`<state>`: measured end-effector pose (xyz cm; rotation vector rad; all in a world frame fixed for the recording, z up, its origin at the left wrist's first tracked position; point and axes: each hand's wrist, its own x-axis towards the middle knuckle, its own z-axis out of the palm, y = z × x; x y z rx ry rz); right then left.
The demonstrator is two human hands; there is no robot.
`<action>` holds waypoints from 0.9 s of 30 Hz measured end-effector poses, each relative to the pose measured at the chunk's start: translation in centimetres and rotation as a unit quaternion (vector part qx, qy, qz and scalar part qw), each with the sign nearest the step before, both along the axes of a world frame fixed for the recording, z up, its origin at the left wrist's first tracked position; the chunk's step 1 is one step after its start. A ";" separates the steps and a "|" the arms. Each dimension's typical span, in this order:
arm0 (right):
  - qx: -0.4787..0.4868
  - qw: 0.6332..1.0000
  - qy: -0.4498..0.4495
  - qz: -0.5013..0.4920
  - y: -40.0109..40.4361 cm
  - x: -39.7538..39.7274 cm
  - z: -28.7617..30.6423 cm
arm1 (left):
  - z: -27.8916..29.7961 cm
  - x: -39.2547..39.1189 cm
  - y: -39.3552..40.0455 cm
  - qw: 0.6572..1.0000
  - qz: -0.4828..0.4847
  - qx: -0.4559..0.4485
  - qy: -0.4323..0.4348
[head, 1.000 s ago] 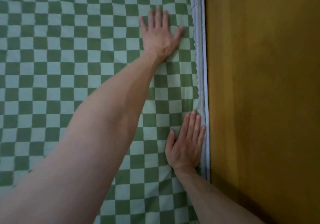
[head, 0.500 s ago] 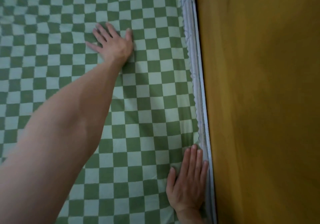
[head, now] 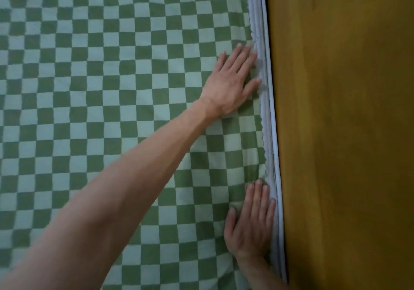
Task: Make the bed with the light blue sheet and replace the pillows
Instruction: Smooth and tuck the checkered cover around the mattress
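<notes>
A green-and-pale checked sheet (head: 112, 88) covers the bed and fills most of the view, lying mostly flat with slight ripples near its right edge. To its right stands a broad mustard-yellow panel (head: 347, 132), running top to bottom. Between the 2 runs a narrow strip of bunched white-blue fabric (head: 267, 110), the sheet's edge touching it along its length.

The left hand (head: 230, 85), its arm stretched across the sheet from the lower left, lies flat on the sheet with fingers straight and slightly spread, grip apart, its fingertips (head: 257, 81) at the white strip. The right hand (head: 251, 224), lower and nearer, also lies flat on the sheet just beside the strip, fingers straight and together, holding nothing. No pillows are in view.
</notes>
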<state>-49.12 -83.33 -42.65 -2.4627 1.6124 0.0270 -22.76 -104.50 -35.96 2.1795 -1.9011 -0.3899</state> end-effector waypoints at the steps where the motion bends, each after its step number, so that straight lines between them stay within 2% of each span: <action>1: -0.003 1.000 -0.004 0.003 -0.3 0.4 0.1 | 0.3 -0.8 3.0 1.000 0.010 -0.021 0.000; 4: -0.008 1.000 -0.006 -0.003 -0.6 1.3 0.6 | 0.5 -2.8 15.3 0.990 0.133 -0.042 0.013; 7: -0.029 0.999 -0.016 -0.004 -1.1 0.8 1.2 | 0.0 -6.6 30.0 0.958 0.287 0.029 0.003; 9: -0.044 0.999 -0.026 -0.005 -1.8 1.0 1.5 | -0.5 -10.3 36.0 0.939 0.334 0.080 -0.023; 11: -0.056 0.998 -0.031 -0.020 -2.4 1.2 1.9 | -1.3 -14.2 36.9 0.942 0.314 0.110 -0.040; 14: -0.065 0.997 -0.016 -0.025 -1.3 -0.1 1.9 | -2.5 -19.8 34.4 0.961 0.260 0.094 -0.020; 18: -0.005 1.000 -0.001 -0.021 -1.5 -1.7 3.3 | -2.8 -26.3 33.8 0.984 0.162 0.077 0.010; 20: 0.030 0.999 -0.004 -0.020 -1.8 -2.4 5.3 | -1.7 -30.1 36.6 0.992 0.105 0.066 0.036; 22: 0.016 0.999 -0.012 -0.031 -0.1 -2.8 7.9 | -0.3 -33.3 43.3 0.993 0.083 0.021 0.078; 24: -0.020 0.997 -0.069 -0.005 4.5 -1.7 10.5 | 0.3 -34.7 52.1 0.983 0.161 0.016 0.090; 27: 0.019 0.983 -0.159 0.092 15.7 3.1 13.1 | 0.2 -34.6 63.5 0.920 0.372 0.110 0.052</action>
